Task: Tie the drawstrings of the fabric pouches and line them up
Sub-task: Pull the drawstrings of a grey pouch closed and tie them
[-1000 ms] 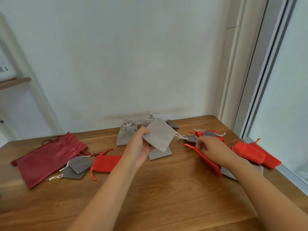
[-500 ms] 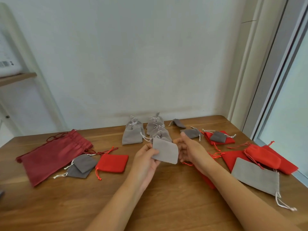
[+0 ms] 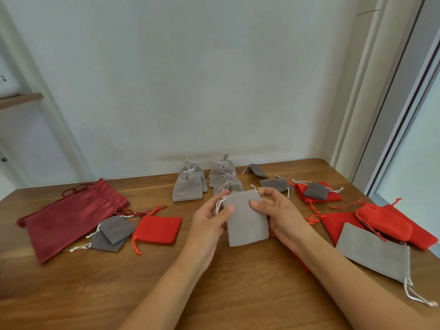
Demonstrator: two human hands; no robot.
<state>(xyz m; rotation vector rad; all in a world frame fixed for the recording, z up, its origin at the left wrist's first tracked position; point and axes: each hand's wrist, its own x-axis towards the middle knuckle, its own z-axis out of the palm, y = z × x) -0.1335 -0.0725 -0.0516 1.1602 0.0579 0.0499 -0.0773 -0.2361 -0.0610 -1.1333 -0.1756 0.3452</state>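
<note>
My forearms reach forward over the wooden table (image 3: 214, 294), my left hand (image 3: 209, 225) and right hand (image 3: 278, 210) each pinching, thumb in front and fingers behind, an upper side of the light grey pouch (image 3: 246, 225), which is held upright between them, with the tied grey pouches (image 3: 188, 189) lying just beyond that pouch.

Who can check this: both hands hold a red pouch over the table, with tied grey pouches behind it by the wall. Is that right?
No. In the head view the pouch held by the left hand and right hand is light grey, not red; the rest holds.
</note>
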